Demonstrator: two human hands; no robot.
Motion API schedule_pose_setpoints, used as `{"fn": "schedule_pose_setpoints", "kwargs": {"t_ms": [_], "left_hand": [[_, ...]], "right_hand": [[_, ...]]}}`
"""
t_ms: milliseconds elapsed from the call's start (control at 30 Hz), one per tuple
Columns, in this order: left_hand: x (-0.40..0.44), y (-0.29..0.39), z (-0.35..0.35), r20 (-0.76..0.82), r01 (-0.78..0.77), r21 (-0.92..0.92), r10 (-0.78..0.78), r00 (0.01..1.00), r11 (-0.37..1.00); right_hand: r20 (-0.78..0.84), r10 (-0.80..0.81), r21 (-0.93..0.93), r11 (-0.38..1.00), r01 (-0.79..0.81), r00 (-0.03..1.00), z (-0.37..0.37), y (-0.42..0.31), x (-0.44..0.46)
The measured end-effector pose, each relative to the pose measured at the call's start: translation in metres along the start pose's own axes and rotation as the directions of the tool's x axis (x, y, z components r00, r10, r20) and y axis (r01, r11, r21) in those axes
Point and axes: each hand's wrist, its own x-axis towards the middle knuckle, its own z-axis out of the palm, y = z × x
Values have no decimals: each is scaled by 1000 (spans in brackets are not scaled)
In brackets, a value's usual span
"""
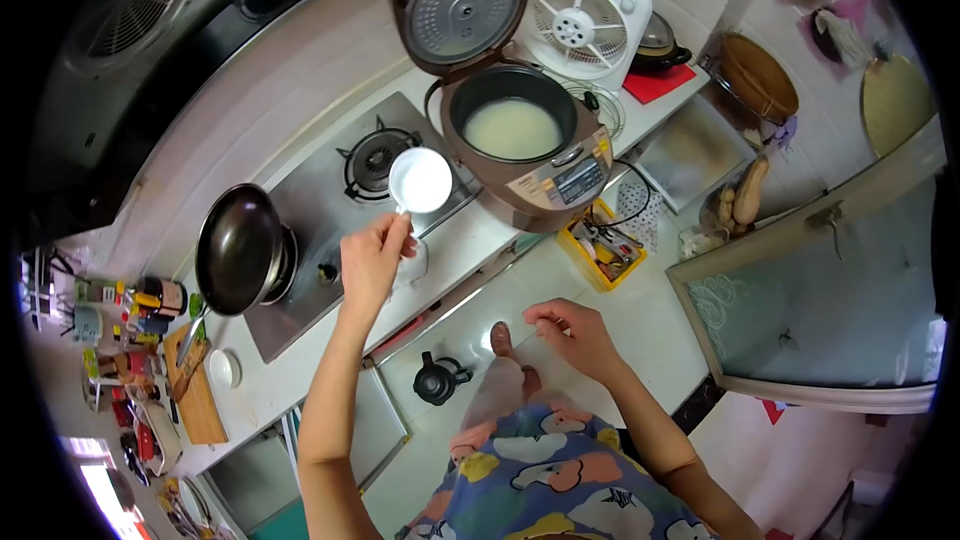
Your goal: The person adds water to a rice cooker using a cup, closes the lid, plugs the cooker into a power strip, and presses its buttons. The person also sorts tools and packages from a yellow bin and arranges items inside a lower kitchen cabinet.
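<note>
My left hand (pixel 372 258) is closed round the handle of a small white cup (pixel 420 180), held above the front edge of the stove and left of the rice cooker. The cup's round mouth faces up toward me; its inside looks white, and I cannot tell whether anything is in it. The brown rice cooker (pixel 545 183) stands with its lid (pixel 463 10) raised. Pale, cloudy liquid (pixel 513 130) fills part of its dark inner pot. My right hand (pixel 576 340) hangs over the floor in front of the counter, fingers loosely curled, holding nothing visible.
A dark wok (pixel 240 252) sits on the left burner of the steel stove (pixel 315 165). Behind the cooker stands a white fan (pixel 580 25). On the floor are a yellow basket (pixel 603 248) and a black object (pixel 437 378). A glass door (pixel 815 290) stands at right.
</note>
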Motion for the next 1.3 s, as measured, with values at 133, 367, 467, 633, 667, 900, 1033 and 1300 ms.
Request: {"fn": "schedule_pose_setpoints", "kwargs": {"t_ms": [133,367,467,633,667,900,1033,1300], "left_hand": [[63,13,20,-37,-244,289,266,963,926],[141,30,56,240,-555,673,566,789,489],[160,29,73,362,-609,721,569,738,332],[169,45,90,456,-599,786,512,728,152],[168,51,93,459,-589,799,507,729,123],[157,68,106,324,-488,849,530,784,204],[138,64,110,-62,-211,742,379,923,636],[72,0,102,-426,323,-424,-501,753,846]], "right_hand": [[-93,-17,-30,999,14,996,-34,2,20],[-169,63,53,997,-55,984,-77,11,57],[-147,60,58,997,-52,987,-98,12,77],[-48,-49,23,998,50,998,-140,23,115],[-23,-48,47,998,49,999,-147,23,121],[209,-101,6,995,102,973,-184,13,166],[281,-86,25,996,82,956,-179,15,183],[312,-42,-3,999,46,949,-156,11,200]]}}
